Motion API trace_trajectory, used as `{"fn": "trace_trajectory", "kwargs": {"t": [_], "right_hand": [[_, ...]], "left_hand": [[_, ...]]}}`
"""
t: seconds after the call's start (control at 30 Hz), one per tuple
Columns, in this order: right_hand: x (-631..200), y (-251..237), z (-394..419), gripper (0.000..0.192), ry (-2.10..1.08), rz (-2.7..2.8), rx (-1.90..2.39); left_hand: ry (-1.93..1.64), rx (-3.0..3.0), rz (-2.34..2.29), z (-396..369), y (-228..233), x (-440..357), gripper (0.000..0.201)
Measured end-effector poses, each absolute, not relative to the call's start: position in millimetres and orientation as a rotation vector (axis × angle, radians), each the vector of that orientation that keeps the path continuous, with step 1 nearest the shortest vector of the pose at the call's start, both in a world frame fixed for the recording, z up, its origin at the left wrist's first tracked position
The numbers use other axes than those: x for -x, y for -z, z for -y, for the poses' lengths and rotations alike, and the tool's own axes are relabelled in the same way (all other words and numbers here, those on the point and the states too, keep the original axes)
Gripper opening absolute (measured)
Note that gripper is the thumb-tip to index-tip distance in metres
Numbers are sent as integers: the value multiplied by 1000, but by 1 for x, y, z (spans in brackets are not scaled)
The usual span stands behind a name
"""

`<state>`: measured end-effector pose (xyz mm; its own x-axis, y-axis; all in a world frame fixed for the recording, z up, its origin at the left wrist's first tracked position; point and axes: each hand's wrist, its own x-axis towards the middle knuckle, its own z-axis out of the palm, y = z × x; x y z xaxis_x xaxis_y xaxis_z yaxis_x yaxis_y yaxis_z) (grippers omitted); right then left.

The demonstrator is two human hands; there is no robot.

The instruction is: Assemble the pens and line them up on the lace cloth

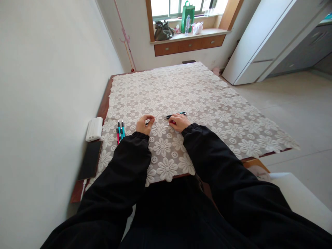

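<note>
Along the left edge of the surface [105, 98], near the wall [52, 69]: one white rounded block [94, 129], one flat black item [90, 160] just beside it. Over on the windowsill [214, 32]: one dark bag [163, 31], one green bag [192, 13], one clear bottle [187, 26] before it, one white plastic bag [197, 28]. Standing farther off: pink stand [125, 35], white refrigerator [259, 34].

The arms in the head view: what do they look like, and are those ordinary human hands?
Yes, they are a person's bare hands: neither the left hand nor the right hand shows a glove. The left sleeve and right sleeve are long, loose and black, gathered at the cuffs, without visible markings or cables.
</note>
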<state>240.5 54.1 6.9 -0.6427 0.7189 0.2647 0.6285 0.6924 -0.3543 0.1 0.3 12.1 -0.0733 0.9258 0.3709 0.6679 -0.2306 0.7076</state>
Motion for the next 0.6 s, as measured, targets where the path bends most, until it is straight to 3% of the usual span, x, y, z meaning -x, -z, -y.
{"fn": "trace_trajectory", "kwargs": {"t": [0.6], "right_hand": [[-241, -7, -54, 11, -313, 2515, 1058]], "left_hand": [[-949, -1999, -1724, 2, -12, -6, 20]]}}
